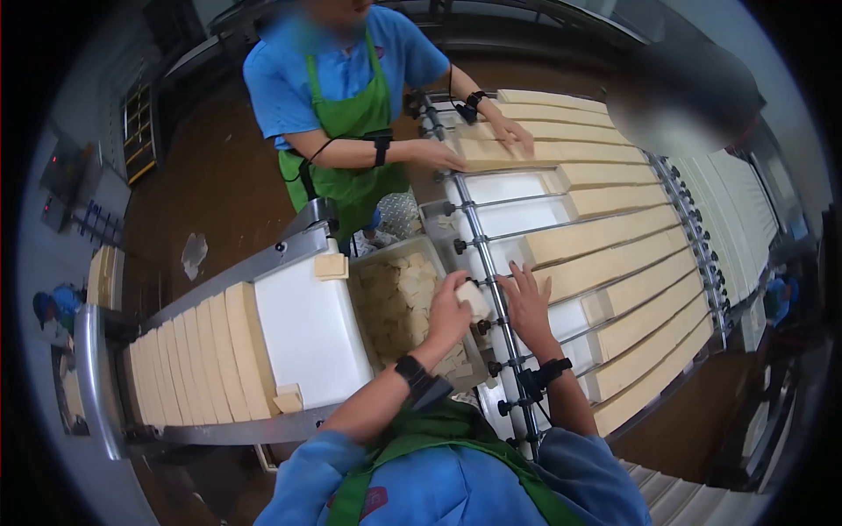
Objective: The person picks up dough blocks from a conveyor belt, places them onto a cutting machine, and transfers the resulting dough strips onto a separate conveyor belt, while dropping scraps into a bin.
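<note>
My left hand (448,316) is closed on a small pale piece (474,301), cut like the long slabs, at the edge of a bin (474,355) of broken pale pieces. Just right of it, my right hand (529,305) is open, its fingers spread at the near end of a long pale-yellow slab (583,267). A metal rail (479,237) with black knobs runs between my two hands. Beyond the rail, rows of these slabs lie in lanes split by thin rods, with white belt showing at some lane ends.
To the left, a conveyor with a white belt (307,324) carries several upright slabs (232,351) and small pieces (331,266) at its edges. Opposite me, a person in a green apron (351,105) has both hands (438,155) on the slabs. A second rail (688,219) stands on the right.
</note>
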`<state>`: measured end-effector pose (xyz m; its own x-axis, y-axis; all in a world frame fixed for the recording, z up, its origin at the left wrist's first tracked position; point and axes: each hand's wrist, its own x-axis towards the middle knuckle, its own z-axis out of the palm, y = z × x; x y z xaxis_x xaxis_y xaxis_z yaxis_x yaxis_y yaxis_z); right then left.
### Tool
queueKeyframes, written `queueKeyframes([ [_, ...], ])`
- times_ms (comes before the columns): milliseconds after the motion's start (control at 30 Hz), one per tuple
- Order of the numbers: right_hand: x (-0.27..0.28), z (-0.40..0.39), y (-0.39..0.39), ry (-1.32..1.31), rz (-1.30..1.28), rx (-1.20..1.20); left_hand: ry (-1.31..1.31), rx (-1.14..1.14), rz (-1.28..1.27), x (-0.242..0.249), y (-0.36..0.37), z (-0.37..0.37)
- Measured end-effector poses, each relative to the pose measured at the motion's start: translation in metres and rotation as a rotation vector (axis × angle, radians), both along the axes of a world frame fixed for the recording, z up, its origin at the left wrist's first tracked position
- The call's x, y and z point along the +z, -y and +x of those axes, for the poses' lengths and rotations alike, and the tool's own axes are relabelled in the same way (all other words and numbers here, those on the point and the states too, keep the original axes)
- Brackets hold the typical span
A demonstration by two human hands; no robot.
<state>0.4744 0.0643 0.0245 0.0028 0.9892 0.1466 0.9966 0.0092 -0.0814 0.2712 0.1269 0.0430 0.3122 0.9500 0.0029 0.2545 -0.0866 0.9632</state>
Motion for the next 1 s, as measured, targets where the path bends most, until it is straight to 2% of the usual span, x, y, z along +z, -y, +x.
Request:
queueKeyframes([
  [33, -0.005, -0.002, 0.0, -0.019, -0.012, -0.052, -0.02, 0.078, 0.146, -0.003, 0.007, -0.018],
  [167, -0.001, -0.006, 0.002, -0.014, -0.084, -0.203, -0.147, 0.184, 0.271, -0.007, 0.032, -0.118],
  [200, 0.006, -0.013, -0.002, 0.027, -0.13, -0.252, -0.188, 0.249, 0.266, -0.013, 0.038, -0.147],
  [267, 0.012, -0.037, -0.013, 0.012, -0.01, -0.253, -0.315, 0.493, 0.315, -0.029, 0.057, -0.21],
  [300, 0.013, -0.058, -0.023, 0.01, 0.104, -0.189, -0.385, 0.645, 0.299, -0.04, 0.068, -0.241],
  [333, 0.01, -0.084, -0.042, -0.002, 0.106, -0.106, -0.502, 0.785, 0.297, -0.045, 0.081, -0.269],
  [400, 0.004, -0.141, -0.067, -0.326, 0.115, 0.223, -0.715, 1.087, 0.191, -0.052, 0.108, -0.31],
  [433, 0.018, -0.185, -0.079, -0.395, 0.116, 0.365, -0.725, 1.131, 0.176, -0.052, 0.119, -0.323],
  [500, 0.016, -0.268, -0.11, -0.54, -0.023, 0.565, -0.84, 1.276, -0.044, -0.055, 0.136, -0.343],
  [533, 0.01, -0.309, -0.121, -0.591, 0.005, 0.638, -0.838, 1.299, -0.054, -0.063, 0.143, -0.35],
  [600, -0.009, -0.376, -0.152, -0.659, -0.008, 0.822, -0.555, 1.201, -0.104, -0.084, 0.152, -0.365],
  [667, -0.029, -0.435, -0.183, -0.662, -0.021, 0.875, -0.518, 1.195, -0.14, -0.073, 0.147, -0.368],
  [800, -0.052, -0.517, -0.233, -0.461, -0.087, 0.813, -0.493, 1.129, -0.096, -0.065, 0.136, -0.378],
  [867, -0.053, -0.541, -0.244, -0.387, -0.103, 0.779, -0.477, 1.088, -0.161, -0.06, 0.132, -0.382],
  [933, -0.054, -0.557, -0.249, -0.194, -0.152, 0.663, -0.477, 1.081, -0.152, -0.056, 0.131, -0.384],
  [1000, -0.055, -0.569, -0.251, -0.174, -0.155, 0.628, -0.449, 1.063, -0.226, -0.053, 0.127, -0.386],
])
